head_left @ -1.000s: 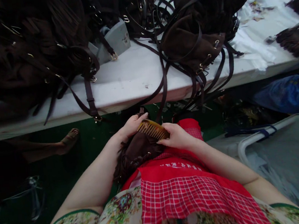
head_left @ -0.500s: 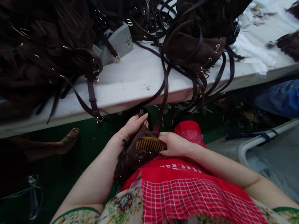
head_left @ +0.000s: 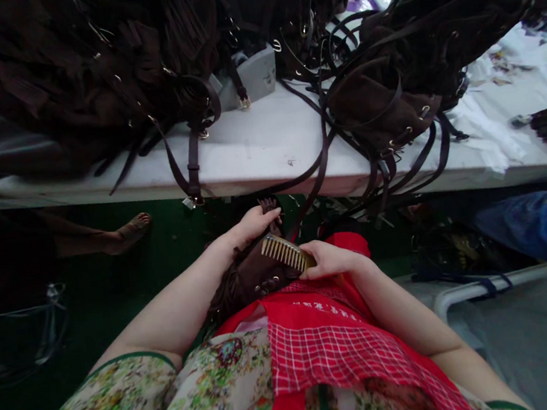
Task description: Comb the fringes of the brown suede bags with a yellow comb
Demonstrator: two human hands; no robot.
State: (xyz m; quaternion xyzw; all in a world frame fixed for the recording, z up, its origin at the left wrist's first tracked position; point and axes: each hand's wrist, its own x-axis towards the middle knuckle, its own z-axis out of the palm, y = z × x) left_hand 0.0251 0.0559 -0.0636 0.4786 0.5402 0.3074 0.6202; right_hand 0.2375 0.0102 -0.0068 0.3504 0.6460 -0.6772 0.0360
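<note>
A dark brown fringed bag (head_left: pixel 256 269) with small metal eyelets lies on my lap, against the red apron. My left hand (head_left: pixel 257 223) is closed on the bag's far end, where a bunch of fringe sticks out past the fingers. In my right hand (head_left: pixel 327 256) is a yellowish-brown comb (head_left: pixel 281 251), gripped at its near end. Its teeth point down and to the left, over the bag. A thin dark strap runs from near the bag up to the table edge.
A white table (head_left: pixel 256 147) stands in front of me. Heaped brown bags (head_left: pixel 60 78) cover its left side, and another bag (head_left: pixel 380 97) with hanging straps lies right of centre. A grey chair (head_left: pixel 546 324) is at my right. Another person's foot (head_left: pixel 131 234) shows below the table.
The comb has tilted, its toothed end rising a little above the bag. My left hand has shifted slightly up the fringe. The view has swung left, so the table appears further right.
</note>
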